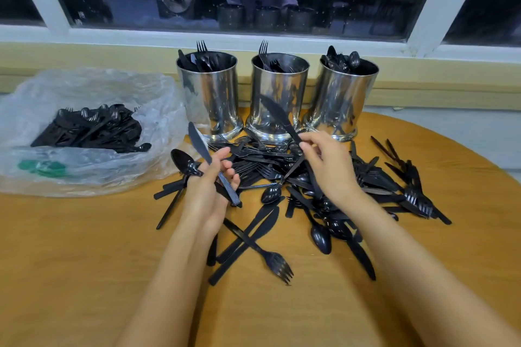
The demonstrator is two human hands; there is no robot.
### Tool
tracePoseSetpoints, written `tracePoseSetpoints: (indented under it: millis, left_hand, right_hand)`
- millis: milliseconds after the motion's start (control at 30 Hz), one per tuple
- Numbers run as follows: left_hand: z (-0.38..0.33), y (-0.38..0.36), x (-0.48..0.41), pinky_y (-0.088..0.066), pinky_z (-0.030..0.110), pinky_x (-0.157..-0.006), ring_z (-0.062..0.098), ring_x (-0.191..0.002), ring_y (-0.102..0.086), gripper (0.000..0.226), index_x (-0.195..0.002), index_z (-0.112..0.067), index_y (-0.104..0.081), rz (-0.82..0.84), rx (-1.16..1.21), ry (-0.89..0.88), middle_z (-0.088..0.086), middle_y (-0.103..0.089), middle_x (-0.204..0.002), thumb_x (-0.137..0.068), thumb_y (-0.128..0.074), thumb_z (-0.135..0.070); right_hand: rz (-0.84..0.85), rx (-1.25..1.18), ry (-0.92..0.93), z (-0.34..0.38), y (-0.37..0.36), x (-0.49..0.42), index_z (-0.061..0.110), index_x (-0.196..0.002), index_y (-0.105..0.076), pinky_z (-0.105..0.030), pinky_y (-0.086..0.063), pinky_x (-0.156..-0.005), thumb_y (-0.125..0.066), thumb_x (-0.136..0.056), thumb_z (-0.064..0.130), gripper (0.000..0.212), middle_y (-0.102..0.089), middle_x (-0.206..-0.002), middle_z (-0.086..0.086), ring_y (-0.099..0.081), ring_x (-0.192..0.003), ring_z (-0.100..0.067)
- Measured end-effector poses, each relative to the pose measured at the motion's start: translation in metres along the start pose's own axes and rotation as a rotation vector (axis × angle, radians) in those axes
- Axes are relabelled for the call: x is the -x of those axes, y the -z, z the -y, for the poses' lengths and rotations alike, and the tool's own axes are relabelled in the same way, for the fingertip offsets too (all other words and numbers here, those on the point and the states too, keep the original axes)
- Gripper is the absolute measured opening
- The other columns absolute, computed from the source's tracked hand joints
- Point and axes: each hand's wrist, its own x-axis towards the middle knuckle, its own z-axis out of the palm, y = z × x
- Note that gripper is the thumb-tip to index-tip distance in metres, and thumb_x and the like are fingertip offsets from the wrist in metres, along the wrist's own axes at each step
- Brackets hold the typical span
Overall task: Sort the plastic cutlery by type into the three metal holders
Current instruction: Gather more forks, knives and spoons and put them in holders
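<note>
Three shiny metal holders stand in a row at the table's far edge: the left holder (210, 93) has knives and a fork in it, the middle holder (277, 93) forks, the right holder (342, 96) spoons. A pile of black plastic cutlery (310, 186) lies in front of them. My left hand (210, 189) grips a black knife (198, 146) and a black spoon (183, 162), both pointing up and left. My right hand (327, 160) pinches the handle of another black knife (277, 115), held up in front of the middle holder.
A clear plastic bag (93, 169) with more black cutlery lies at the left on the round wooden table (84, 262). A window sill and dark window run behind the holders. Loose forks (277, 263) and knives lie near my forearms.
</note>
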Motion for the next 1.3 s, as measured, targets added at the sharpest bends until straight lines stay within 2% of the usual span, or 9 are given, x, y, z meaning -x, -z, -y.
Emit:
tracePoseSetpoints:
  millis: [100, 233, 433, 600, 700, 833, 1000, 1133, 1300]
  left_hand:
    - [0.009, -0.009, 0.009, -0.057, 0.029, -0.08, 0.016, -0.092, -0.068, 0.025, -0.113, -0.011, -0.066, 0.057, -0.083, 0.038, 0.003, -0.068, -0.095, -0.104, -0.043, -0.017]
    - [0.019, -0.019, 0.02, -0.057, 0.036, -0.084, 0.023, -0.104, -0.07, 0.028, -0.116, -0.013, -0.066, 0.14, -0.188, 0.099, 0.009, -0.074, -0.11, -0.105, -0.041, -0.021]
    - [0.028, -0.027, 0.022, -0.055, 0.042, -0.093, 0.029, -0.107, -0.068, 0.034, -0.117, -0.008, -0.064, 0.134, -0.207, 0.11, 0.013, -0.072, -0.114, -0.105, -0.038, -0.027]
    - [0.015, -0.017, 0.017, -0.06, 0.038, -0.081, 0.026, -0.096, -0.072, 0.031, -0.099, -0.005, -0.061, 0.076, -0.126, -0.018, 0.013, -0.073, -0.102, -0.105, -0.037, -0.024]
    - [-0.001, -0.002, 0.008, -0.054, 0.026, -0.059, 0.012, -0.056, -0.059, 0.032, -0.093, -0.01, -0.057, 0.001, -0.109, -0.096, 0.002, -0.064, -0.073, -0.107, -0.034, -0.027]
    - [-0.008, 0.009, 0.001, -0.039, 0.02, -0.046, 0.006, -0.045, -0.035, 0.031, -0.093, -0.012, -0.055, -0.023, -0.071, -0.105, -0.003, -0.045, -0.066, -0.108, -0.032, -0.026]
    - [-0.007, 0.009, -0.001, -0.04, 0.02, -0.045, 0.006, -0.044, -0.035, 0.031, -0.096, -0.011, -0.055, -0.03, -0.05, -0.061, -0.004, -0.046, -0.063, -0.108, -0.032, -0.027]
    - [-0.008, 0.011, -0.001, -0.04, 0.02, -0.045, 0.007, -0.044, -0.036, 0.03, -0.098, -0.011, -0.055, -0.044, -0.029, -0.038, -0.004, -0.047, -0.062, -0.108, -0.033, -0.027]
    - [-0.009, 0.012, -0.001, -0.04, 0.021, -0.047, 0.007, -0.044, -0.037, 0.03, -0.098, -0.011, -0.055, -0.042, -0.03, -0.034, -0.005, -0.048, -0.061, -0.108, -0.033, -0.028]
  right_hand:
    - [0.086, -0.632, -0.375, 0.024, -0.008, 0.03, 0.024, -0.106, -0.07, -0.008, -0.047, -0.068, -0.06, -0.094, 0.01, 0.021, -0.072, -0.098, 0.009, -0.065, -0.083, 0.002]
    - [0.111, -0.776, -0.467, 0.041, -0.027, 0.053, 0.022, -0.093, -0.073, -0.02, -0.055, -0.071, -0.067, -0.089, 0.008, 0.016, -0.075, -0.087, 0.001, -0.071, -0.082, -0.011]
    - [0.069, -0.678, -0.357, 0.037, -0.04, 0.06, 0.016, -0.084, -0.076, -0.015, -0.05, -0.071, -0.074, -0.082, 0.009, 0.008, -0.074, -0.078, 0.006, -0.066, -0.073, -0.003]
    - [0.11, -0.426, -0.128, 0.025, -0.035, 0.06, 0.022, -0.086, -0.077, -0.014, -0.044, -0.069, -0.074, -0.082, 0.012, 0.011, -0.067, -0.082, 0.011, -0.057, -0.073, -0.002]
    - [0.337, -0.244, -0.019, 0.011, -0.029, 0.061, 0.021, -0.095, -0.077, -0.012, -0.04, -0.073, -0.073, -0.085, 0.018, 0.011, -0.064, -0.089, 0.018, -0.054, -0.085, -0.002]
    - [0.581, -0.053, 0.151, 0.007, -0.035, 0.065, 0.031, -0.111, -0.072, -0.022, -0.039, -0.089, -0.073, -0.082, 0.032, 0.029, -0.065, -0.111, 0.022, -0.042, -0.099, -0.004]
    - [0.515, 0.111, 0.226, 0.01, -0.033, 0.063, 0.031, -0.116, -0.07, -0.023, -0.038, -0.081, -0.067, -0.088, 0.033, 0.028, -0.063, -0.11, 0.021, -0.036, -0.098, -0.003]
    - [0.425, 0.145, 0.179, 0.012, -0.029, 0.064, 0.026, -0.114, -0.071, -0.025, -0.043, -0.085, -0.06, -0.094, 0.033, 0.024, -0.061, -0.104, 0.015, -0.04, -0.099, -0.004]
    - [0.45, 0.057, 0.1, 0.037, -0.026, 0.072, 0.033, -0.115, -0.065, -0.025, -0.048, -0.077, -0.058, -0.086, 0.058, 0.039, -0.06, -0.089, 0.018, -0.045, -0.092, 0.001]
